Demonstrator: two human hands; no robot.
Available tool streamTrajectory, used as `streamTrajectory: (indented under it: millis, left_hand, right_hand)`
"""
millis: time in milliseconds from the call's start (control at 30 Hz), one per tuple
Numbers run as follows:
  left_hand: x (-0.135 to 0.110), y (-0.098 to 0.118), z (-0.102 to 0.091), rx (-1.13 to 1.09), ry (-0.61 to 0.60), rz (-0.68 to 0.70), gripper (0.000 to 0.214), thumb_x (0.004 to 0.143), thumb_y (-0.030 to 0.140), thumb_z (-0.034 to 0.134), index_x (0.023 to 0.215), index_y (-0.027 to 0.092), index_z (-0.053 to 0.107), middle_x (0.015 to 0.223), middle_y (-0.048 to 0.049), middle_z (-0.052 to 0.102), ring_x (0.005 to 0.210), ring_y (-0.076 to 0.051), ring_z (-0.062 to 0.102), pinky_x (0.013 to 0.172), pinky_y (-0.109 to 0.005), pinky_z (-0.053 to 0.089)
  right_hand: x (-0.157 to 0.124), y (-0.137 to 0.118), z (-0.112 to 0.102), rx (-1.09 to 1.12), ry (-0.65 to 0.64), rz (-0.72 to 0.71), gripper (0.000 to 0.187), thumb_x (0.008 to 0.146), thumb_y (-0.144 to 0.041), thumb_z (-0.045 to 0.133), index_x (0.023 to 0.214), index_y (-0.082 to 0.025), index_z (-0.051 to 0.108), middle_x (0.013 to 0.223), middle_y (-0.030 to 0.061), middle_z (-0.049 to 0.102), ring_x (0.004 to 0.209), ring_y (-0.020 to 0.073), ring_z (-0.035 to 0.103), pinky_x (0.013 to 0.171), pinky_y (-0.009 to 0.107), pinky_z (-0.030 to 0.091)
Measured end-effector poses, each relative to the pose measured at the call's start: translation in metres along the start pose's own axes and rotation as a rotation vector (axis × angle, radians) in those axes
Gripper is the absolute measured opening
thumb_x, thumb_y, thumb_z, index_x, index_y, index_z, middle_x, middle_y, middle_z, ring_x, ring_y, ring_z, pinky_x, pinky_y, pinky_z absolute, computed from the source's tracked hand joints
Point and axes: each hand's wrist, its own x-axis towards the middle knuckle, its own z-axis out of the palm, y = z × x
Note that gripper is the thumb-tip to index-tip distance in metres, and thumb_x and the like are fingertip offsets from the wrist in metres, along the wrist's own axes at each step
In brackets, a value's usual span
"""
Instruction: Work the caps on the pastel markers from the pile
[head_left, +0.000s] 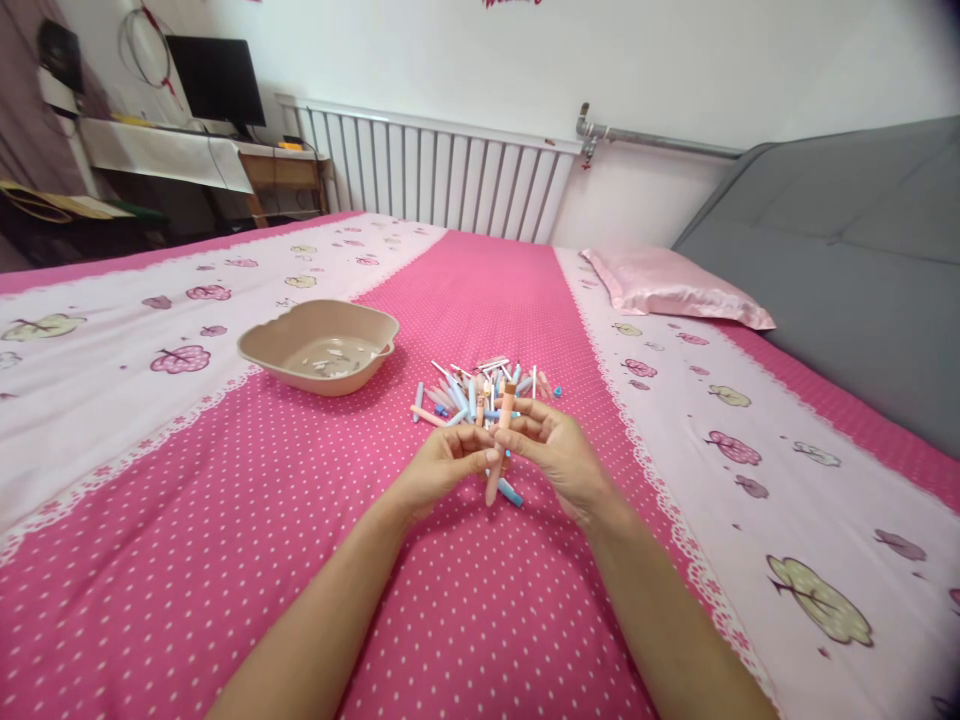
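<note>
Between my two hands is a peach-coloured pen with a brown top end, held slanting over the bed. My left hand pinches its lower part between thumb and fingers. Higher up, the thumb and fingers of my right hand grip the pen too. Just beyond my hands lies a loose pile of pen parts, with blue, pink, white and peach tubes and small blue bits. A blue pen piece rests on the sheet beneath my hands. My fingers partly hide the pen's middle.
A beige plastic basin with small white pieces in it stands left of the pile. The pink dotted bedspread spreads underneath. A pink pillow lies at the back right by the grey headboard. A white radiator lines the far wall.
</note>
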Motion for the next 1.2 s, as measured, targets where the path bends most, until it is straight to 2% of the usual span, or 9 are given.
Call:
streamTrajectory:
  millis: [100,200,267,333,433,800,1000,1200]
  left_hand:
    - [-0.0002,0.0020,0.0011,-0.012,-0.021,0.016,0.021,0.079,0.033,0.062,0.086,0.013,0.063,0.051,-0.0022,0.063,0.060,-0.015,0.061,0.073,-0.030,0.043]
    - [-0.0002,0.0029,0.0014,-0.048,-0.003,0.008,0.020,0.078,0.032,0.063,0.083,0.012,0.063,0.053,-0.0016,0.063,0.055,-0.012,0.059,0.072,-0.028,0.044]
    - [0.0000,0.0028,0.0010,-0.078,0.028,-0.023,0.021,0.076,0.032,0.066,0.082,0.012,0.065,0.062,-0.0032,0.065,0.056,-0.011,0.059,0.067,-0.026,0.045]
    - [0.0000,0.0024,0.0002,-0.109,0.052,-0.054,0.023,0.074,0.032,0.067,0.085,0.012,0.067,0.074,-0.0056,0.067,0.061,-0.012,0.060,0.063,-0.025,0.046]
    - [-0.0001,0.0014,-0.0011,-0.119,0.047,-0.066,0.024,0.075,0.032,0.065,0.087,0.012,0.068,0.079,-0.0075,0.067,0.068,-0.014,0.061,0.064,-0.025,0.047]
    - [-0.0001,0.0010,-0.0013,-0.059,0.029,-0.051,0.024,0.076,0.033,0.065,0.086,0.011,0.068,0.079,-0.0085,0.069,0.068,-0.014,0.062,0.065,-0.024,0.046]
    - [0.0003,0.0022,0.0004,-0.024,-0.009,0.003,0.021,0.078,0.032,0.063,0.081,0.012,0.066,0.063,-0.0054,0.068,0.065,-0.015,0.063,0.073,-0.029,0.045]
    - [0.0015,0.0013,0.0007,-0.049,0.125,0.006,0.022,0.064,0.029,0.075,0.067,0.012,0.061,0.058,-0.0017,0.065,0.052,-0.013,0.059,0.063,-0.027,0.045]
  right_hand:
    - [-0.0006,0.0009,0.0015,-0.001,0.021,-0.010,0.049,0.059,-0.028,0.079,0.102,-0.018,0.059,0.078,0.0023,0.066,0.075,0.0177,0.064,0.070,0.031,0.050]
    - [-0.0018,-0.0016,0.0021,0.068,-0.050,-0.003,0.047,0.064,-0.029,0.076,0.107,-0.020,0.059,0.095,0.0057,0.066,0.087,0.0185,0.063,0.076,0.032,0.050]
    - [-0.0025,-0.0045,0.0019,0.113,-0.116,0.011,0.042,0.072,-0.030,0.070,0.112,-0.022,0.058,0.108,0.0067,0.064,0.095,0.0181,0.060,0.082,0.032,0.048]
    - [-0.0028,-0.0070,0.0015,0.130,-0.154,0.027,0.038,0.078,-0.031,0.064,0.114,-0.023,0.058,0.111,0.0065,0.063,0.099,0.0176,0.059,0.085,0.031,0.046]
    - [-0.0021,-0.0080,0.0007,0.130,-0.161,0.040,0.037,0.078,-0.030,0.063,0.115,-0.023,0.058,0.106,0.0061,0.066,0.097,0.0185,0.060,0.081,0.031,0.047]
    - [0.0007,-0.0002,-0.0013,0.081,-0.046,0.019,0.043,0.065,-0.027,0.075,0.104,-0.021,0.061,0.083,0.0032,0.069,0.071,0.0158,0.063,0.058,0.025,0.048]
    - [-0.0014,-0.0025,-0.0001,0.027,-0.027,-0.004,0.042,0.061,-0.027,0.078,0.099,-0.018,0.061,0.078,0.0029,0.069,0.067,0.0156,0.064,0.059,0.027,0.050]
    - [-0.0032,-0.0037,0.0029,0.024,-0.041,-0.037,0.041,0.062,-0.026,0.077,0.099,-0.019,0.061,0.077,0.0020,0.068,0.075,0.0164,0.064,0.071,0.031,0.051]
